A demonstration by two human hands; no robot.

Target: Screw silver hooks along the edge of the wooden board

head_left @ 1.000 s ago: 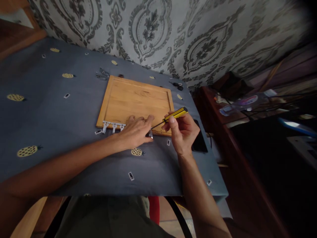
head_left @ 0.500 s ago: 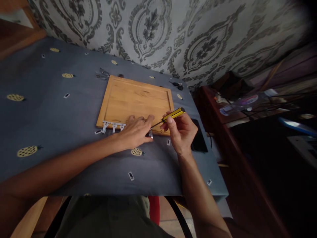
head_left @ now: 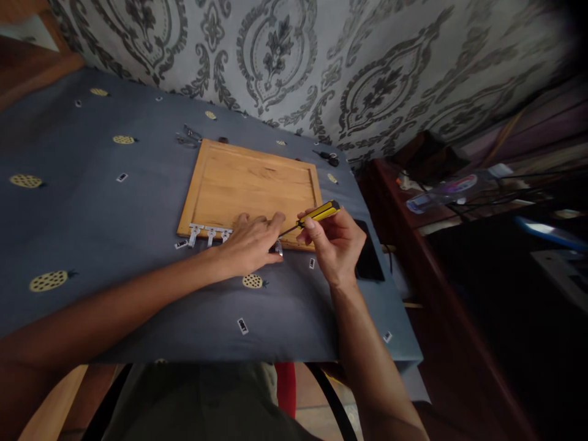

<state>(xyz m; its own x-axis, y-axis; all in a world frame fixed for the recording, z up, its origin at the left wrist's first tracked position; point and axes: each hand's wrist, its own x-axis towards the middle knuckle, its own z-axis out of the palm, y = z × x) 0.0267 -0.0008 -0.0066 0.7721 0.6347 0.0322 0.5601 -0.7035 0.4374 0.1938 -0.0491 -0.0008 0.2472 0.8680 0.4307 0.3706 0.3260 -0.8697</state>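
Note:
A wooden panel with a raised frame point(head_left: 257, 184) lies flat on the table. Along its near edge sit several metal hinges point(head_left: 211, 234). My left hand point(head_left: 250, 245) rests across this edge, its fingers on the panel and its thumb at the near side, gripping another metal hinge point(head_left: 278, 247) that is mostly hidden. In my right hand point(head_left: 337, 248) is a yellow-and-black screwdriver point(head_left: 321, 212), closed in the fingers by its handle. Its shaft slants down left to the hinge by my left hand; the tip is hidden.
The table wears a grey pineapple-print cloth point(head_left: 138, 214). Behind the panel lie metal pieces point(head_left: 188, 136) and a black-handled tool point(head_left: 328, 157). A dark phone-like slab point(head_left: 370, 254) lies right of my right hand. A plastic bottle point(head_left: 459, 187) rests on the side furniture.
Both hands keep nearly the same place. The screwdriver's handle has shifted very slightly in my right hand, and the whole view has slid a little to the left.

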